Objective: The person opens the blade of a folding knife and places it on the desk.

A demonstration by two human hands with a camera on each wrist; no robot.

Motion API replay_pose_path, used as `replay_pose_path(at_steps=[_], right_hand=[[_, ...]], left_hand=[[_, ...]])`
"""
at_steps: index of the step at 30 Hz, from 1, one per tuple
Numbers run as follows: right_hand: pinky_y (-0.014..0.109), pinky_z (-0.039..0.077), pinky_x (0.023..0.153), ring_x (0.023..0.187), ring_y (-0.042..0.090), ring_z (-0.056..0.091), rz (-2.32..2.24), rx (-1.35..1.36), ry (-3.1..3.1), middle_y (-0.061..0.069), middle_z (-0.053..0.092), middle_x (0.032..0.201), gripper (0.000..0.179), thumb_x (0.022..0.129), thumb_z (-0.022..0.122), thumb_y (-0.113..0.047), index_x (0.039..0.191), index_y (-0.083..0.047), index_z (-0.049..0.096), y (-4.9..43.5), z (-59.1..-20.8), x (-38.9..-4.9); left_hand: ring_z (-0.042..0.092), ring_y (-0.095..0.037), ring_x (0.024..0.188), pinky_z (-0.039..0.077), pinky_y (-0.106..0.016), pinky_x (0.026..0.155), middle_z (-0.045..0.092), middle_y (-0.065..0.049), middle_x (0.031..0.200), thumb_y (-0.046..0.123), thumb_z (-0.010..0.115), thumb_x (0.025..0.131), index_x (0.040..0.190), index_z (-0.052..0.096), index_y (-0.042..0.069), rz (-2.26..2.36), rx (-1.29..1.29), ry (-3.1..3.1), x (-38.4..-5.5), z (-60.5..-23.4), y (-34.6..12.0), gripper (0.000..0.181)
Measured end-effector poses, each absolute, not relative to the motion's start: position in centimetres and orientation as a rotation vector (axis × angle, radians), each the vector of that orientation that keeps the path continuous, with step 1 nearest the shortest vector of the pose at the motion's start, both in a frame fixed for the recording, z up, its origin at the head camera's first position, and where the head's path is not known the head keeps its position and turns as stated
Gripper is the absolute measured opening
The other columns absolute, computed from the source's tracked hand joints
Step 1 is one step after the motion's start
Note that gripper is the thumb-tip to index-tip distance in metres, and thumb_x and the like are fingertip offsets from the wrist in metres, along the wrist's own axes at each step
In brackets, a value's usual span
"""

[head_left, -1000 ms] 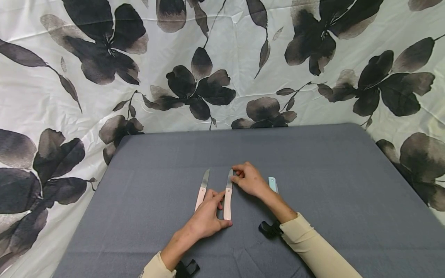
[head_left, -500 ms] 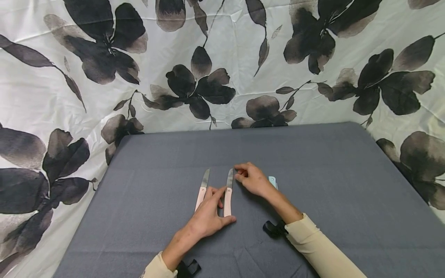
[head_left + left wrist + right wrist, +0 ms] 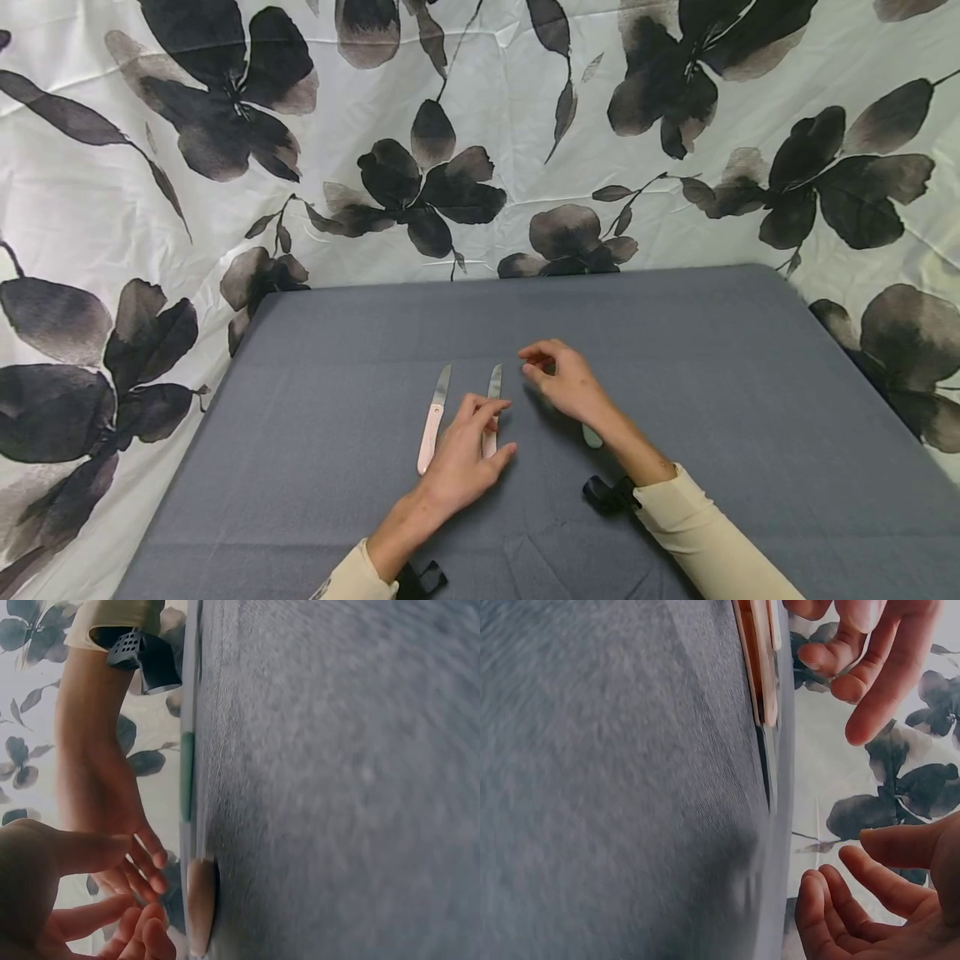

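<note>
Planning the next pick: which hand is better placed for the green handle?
Probably the right hand: it looks empty and is nearer the green handle. The left hand is farther, over a pink-handled knife.

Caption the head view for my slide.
Left hand above one of two pink-handled knives on gray cloth, right hand near a partly hidden green handle.

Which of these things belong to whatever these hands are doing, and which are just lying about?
In the job, it seems:
pink-handled knife under the left hand
second pink-handled knife, left of it

Apparently just there:
green handle, partly hidden
gray tabletop
floral backdrop
</note>
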State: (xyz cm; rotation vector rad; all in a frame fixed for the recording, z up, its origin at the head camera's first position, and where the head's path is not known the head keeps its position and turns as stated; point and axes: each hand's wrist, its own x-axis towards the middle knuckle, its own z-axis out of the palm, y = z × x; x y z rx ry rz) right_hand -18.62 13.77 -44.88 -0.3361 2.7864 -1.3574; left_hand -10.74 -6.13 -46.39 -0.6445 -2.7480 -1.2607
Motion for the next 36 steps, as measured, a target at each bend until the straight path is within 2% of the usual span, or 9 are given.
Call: replay_pose_path(at_steps=[4,8,11,24,31,36], right_hand=[[0.039,0.054,0.080,0.104,0.031,0.065,-1.376,-0.331,2.810,0.014,0.066,0.113,0.026,0.103,0.065,-0.013,0.126,-0.004,0.070,14.5,-44.8,-18.6],[0.042,0.055,0.083,0.104,0.031,0.066,-1.382,-0.324,2.827,0.014,0.067,0.113,0.025,0.103,0.065,-0.013,0.125,-0.004,0.071,15.1,-44.9,-18.5],[0.044,0.055,0.084,0.104,0.032,0.066,-1.381,-0.307,2.833,0.015,0.067,0.113,0.024,0.103,0.065,-0.012,0.124,-0.004,0.071,15.5,-45.0,-18.5],[0.050,0.054,0.088,0.108,0.036,0.064,-1.265,-0.249,2.854,0.019,0.066,0.118,0.025,0.102,0.065,-0.013,0.124,-0.002,0.071,17.7,-45.2,-18.7],[0.050,0.054,0.088,0.109,0.037,0.063,-1.222,-0.205,2.863,0.021,0.063,0.121,0.027,0.102,0.065,-0.013,0.125,-0.001,0.070,18.9,-45.4,-18.8],[0.052,0.053,0.091,0.108,0.037,0.063,-1.158,-0.160,2.875,0.023,0.062,0.121,0.027,0.101,0.066,-0.012,0.125,-0.001,0.070,19.6,-45.2,-18.8]], left_hand=[[0.064,-0.021,0.100,0.055,-0.029,0.083,0.057,-0.010,0.120,0.006,0.079,0.091,0.140,0.062,0.005,-1.271,-0.666,-2.748,-10.6,-46.5,-5.6,0.052],[0.063,-0.018,0.087,0.051,-0.021,0.072,0.058,-0.009,0.123,0.009,0.078,0.092,0.142,0.060,0.007,-1.290,-0.671,-2.782,-10.6,-46.4,-5.0,0.053],[0.060,-0.017,0.080,0.048,-0.017,0.068,0.060,-0.008,0.126,0.010,0.076,0.094,0.144,0.059,0.009,-1.302,-0.686,-2.808,-10.6,-46.4,-4.7,0.053],[0.063,-0.017,0.092,0.051,-0.017,0.074,0.062,-0.007,0.124,0.008,0.075,0.094,0.141,0.060,0.005,-1.275,-0.775,-2.818,-10.6,-46.4,-3.0,0.050],[0.065,-0.013,0.103,0.055,-0.025,0.089,0.062,-0.004,0.122,0.011,0.075,0.094,0.140,0.061,0.006,-1.199,-0.782,-2.876,-10.7,-46.3,-2.3,0.048],[0.065,-0.010,0.100,0.054,-0.023,0.087,0.063,-0.003,0.121,0.015,0.077,0.094,0.141,0.061,0.007,-1.176,-0.781,-2.895,-10.8,-46.1,-1.9,0.051]])
